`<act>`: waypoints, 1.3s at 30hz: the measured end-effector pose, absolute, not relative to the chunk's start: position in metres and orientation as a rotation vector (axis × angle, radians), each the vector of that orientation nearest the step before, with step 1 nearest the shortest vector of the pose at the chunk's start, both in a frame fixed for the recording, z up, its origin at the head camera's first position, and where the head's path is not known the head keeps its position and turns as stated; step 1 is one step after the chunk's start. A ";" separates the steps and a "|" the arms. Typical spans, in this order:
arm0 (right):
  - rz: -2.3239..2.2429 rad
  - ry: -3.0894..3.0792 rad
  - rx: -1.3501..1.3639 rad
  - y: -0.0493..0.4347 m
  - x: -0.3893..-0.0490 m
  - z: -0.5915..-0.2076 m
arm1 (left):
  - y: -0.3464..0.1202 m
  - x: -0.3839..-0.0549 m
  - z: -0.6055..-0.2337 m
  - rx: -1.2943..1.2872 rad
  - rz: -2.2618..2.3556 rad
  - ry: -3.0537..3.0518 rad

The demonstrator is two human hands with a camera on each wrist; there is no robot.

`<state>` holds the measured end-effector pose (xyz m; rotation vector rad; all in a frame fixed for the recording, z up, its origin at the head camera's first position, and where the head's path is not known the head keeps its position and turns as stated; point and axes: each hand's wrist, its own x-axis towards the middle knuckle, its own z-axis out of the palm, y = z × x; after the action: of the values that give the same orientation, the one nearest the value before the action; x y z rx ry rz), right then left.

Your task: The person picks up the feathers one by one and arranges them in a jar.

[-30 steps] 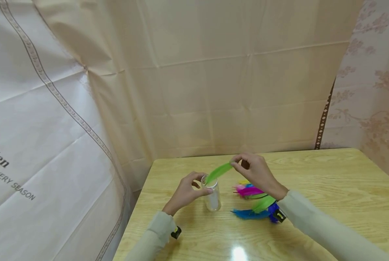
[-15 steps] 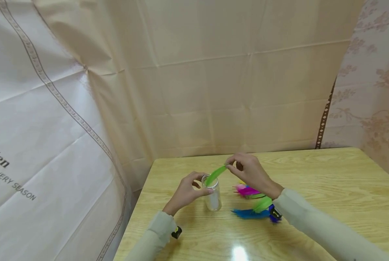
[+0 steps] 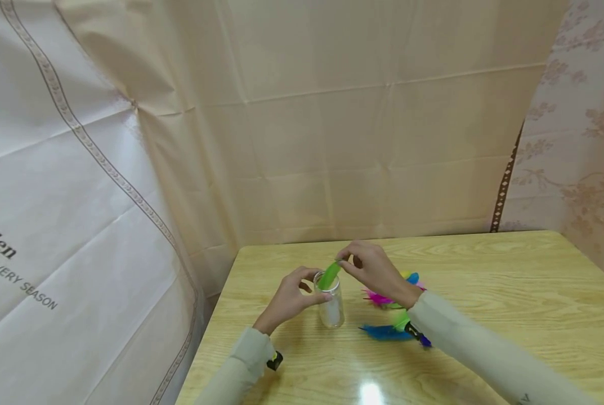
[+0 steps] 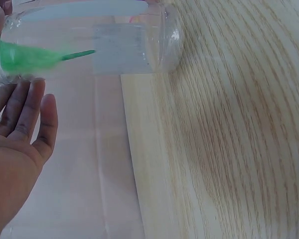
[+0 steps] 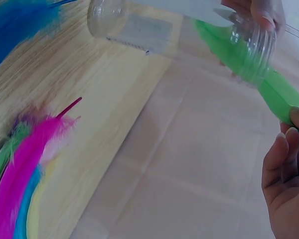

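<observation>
A clear glass jar (image 3: 334,310) with a pale label stands upright on the table, its mouth uncovered. My left hand (image 3: 289,297) holds it near the rim, thumb on the near side and fingers behind. Between the thumb and fingertips of my right hand (image 3: 375,271) is the upper tip of a green feather (image 3: 329,275). The feather's quill end points down inside the jar, as the left wrist view shows with the green feather (image 4: 32,59) partway in. In the right wrist view the green feather (image 5: 280,94) passes through the jar's threaded neck (image 5: 254,52).
Several loose feathers lie right of the jar: a blue feather (image 3: 386,332), a magenta feather (image 3: 377,298), and others partly hidden under my right forearm. The wooden table (image 3: 509,292) reaches back to a beige cloth backdrop (image 3: 332,140).
My right hand has moved left and slightly down, taking the green feather deeper into the jar and more upright. The left hand and the jar have stayed in place.
</observation>
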<state>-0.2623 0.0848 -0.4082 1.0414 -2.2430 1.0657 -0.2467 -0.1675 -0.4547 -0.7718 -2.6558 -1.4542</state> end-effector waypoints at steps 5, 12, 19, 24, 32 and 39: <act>1.061 -2.275 1.073 0.076 -0.265 -0.412 | -0.168 -0.248 -0.455 -0.771 -1.443 -2.659; 1.058 -2.326 1.073 0.071 -0.268 -0.419 | -0.168 -0.248 -0.455 -0.778 -1.442 -2.659; 1.081 -2.391 1.080 0.068 -0.267 -0.420 | -0.168 -0.248 -0.456 -0.790 -1.467 -2.652; 1.083 -2.435 1.067 0.067 -0.267 -0.418 | -0.167 -0.248 -0.456 -0.782 -1.480 -2.650; 1.096 -2.439 1.042 0.069 -0.268 -0.420 | -0.169 -0.249 -0.456 -0.812 -1.461 -2.651; 1.099 -2.431 1.005 0.083 -0.271 -0.421 | -0.169 -0.248 -0.456 -0.798 -1.457 -2.651</act>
<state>-0.2712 0.0828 -0.4211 1.0055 -2.4314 1.0994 -0.2479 -0.1692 -0.4556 -0.7976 -2.6507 -1.4571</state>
